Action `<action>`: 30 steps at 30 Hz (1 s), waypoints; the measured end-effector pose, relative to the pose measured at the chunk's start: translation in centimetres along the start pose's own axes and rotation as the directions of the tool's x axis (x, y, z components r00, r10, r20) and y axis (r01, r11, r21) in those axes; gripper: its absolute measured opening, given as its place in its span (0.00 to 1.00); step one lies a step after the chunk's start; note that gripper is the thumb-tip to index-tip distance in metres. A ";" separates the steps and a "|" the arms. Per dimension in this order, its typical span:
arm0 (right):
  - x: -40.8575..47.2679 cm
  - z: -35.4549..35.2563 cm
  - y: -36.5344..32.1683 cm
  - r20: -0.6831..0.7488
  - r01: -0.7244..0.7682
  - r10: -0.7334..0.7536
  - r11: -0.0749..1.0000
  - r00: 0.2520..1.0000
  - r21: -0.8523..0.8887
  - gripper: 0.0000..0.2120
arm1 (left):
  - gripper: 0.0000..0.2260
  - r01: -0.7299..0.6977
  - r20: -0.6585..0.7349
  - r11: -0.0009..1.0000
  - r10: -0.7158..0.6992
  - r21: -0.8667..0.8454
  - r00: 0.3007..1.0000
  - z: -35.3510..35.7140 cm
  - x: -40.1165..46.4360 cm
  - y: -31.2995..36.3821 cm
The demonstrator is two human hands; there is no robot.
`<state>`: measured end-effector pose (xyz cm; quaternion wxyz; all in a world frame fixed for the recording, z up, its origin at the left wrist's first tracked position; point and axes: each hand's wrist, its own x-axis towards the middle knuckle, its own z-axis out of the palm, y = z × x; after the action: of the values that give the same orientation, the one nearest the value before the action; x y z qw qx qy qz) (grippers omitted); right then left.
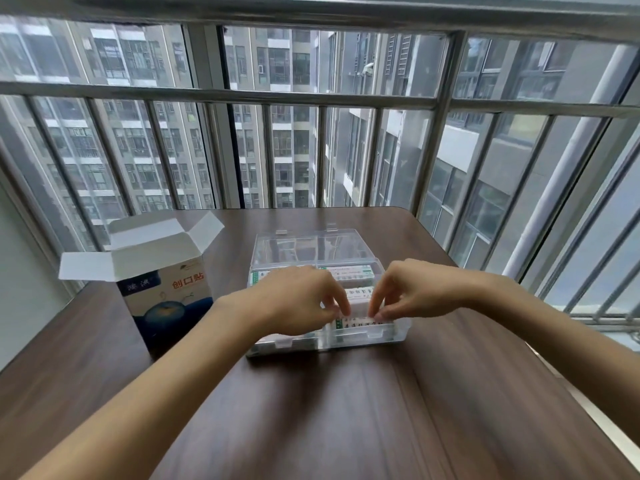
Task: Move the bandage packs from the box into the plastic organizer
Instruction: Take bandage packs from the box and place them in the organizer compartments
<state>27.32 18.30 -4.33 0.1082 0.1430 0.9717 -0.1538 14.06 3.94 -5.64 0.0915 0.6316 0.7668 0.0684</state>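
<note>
A clear plastic organizer stands open in the middle of the table, its lid tilted up at the back. White bandage packs with green print lie in its compartments. Both hands are over the front right compartment: my left hand and my right hand each pinch an end of one bandage pack with fingertips. The blue and white bandage box stands to the left with its top flaps open; its inside is hidden.
The dark wood table ends just behind the organizer at a metal window railing. The table's right edge runs diagonally at the right; a white wall is at the far left.
</note>
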 end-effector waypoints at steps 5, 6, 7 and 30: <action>0.6 0.2 -1.1 -0.075 -0.054 0.038 0.975 0.996 -0.217 0.08 | 0.11 -0.039 0.064 0.998 0.036 0.053 0.997 -0.4 -0.1 0.4; 0.6 0.3 -1.3 -0.093 -0.060 0.039 0.969 0.995 -0.239 0.08 | 0.11 -0.047 0.069 0.997 0.043 0.064 0.997 -0.4 -0.2 0.4; 0.6 0.3 -1.4 -0.104 -0.062 0.036 0.963 0.994 -0.263 0.08 | 0.12 -0.053 0.073 0.995 0.047 0.080 0.996 -0.4 -0.3 0.4; 0.7 -0.3 -0.9 -0.300 -0.031 -0.091 0.925 0.950 -0.379 0.07 | 0.15 -0.092 -0.056 0.945 0.116 0.313 0.992 0.3 0.1 0.4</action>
<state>26.33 17.70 -4.01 -0.0235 0.1267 0.9899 0.0597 14.52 4.10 -5.79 -0.0410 0.6748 0.7365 -0.0248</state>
